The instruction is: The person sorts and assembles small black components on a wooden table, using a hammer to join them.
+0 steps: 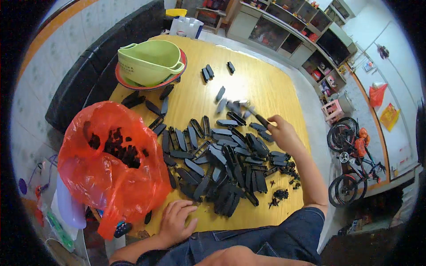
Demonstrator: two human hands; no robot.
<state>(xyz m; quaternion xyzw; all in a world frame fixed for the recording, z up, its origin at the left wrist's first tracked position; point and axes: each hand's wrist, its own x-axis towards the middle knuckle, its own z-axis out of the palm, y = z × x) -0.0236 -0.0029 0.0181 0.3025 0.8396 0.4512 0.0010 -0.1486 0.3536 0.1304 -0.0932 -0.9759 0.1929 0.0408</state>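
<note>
My right hand (284, 134) is closed around the handle of a dark-handled tool (261, 118), hammer-like in shape, reaching over the far side of the pile. Its shiny end is smeared by motion, near several small dark pieces. My left hand (176, 221) lies at the table's near edge, fingers loosely apart and holding nothing, just below the pile. Long, narrow black plastic pieces (217, 153) are heaped between the hands; some show a hollow side, others a smooth grey-black face. Small black scraps (280, 194) lie at the heap's right edge.
A red plastic bag (84, 142) with black bits inside stands at the table's left. A green strainer bowl (148, 66) sits in a red-rimmed basin (119, 79) at the far left. A few black pieces (230, 67) lie farther off on the yellow wooden table (262, 73).
</note>
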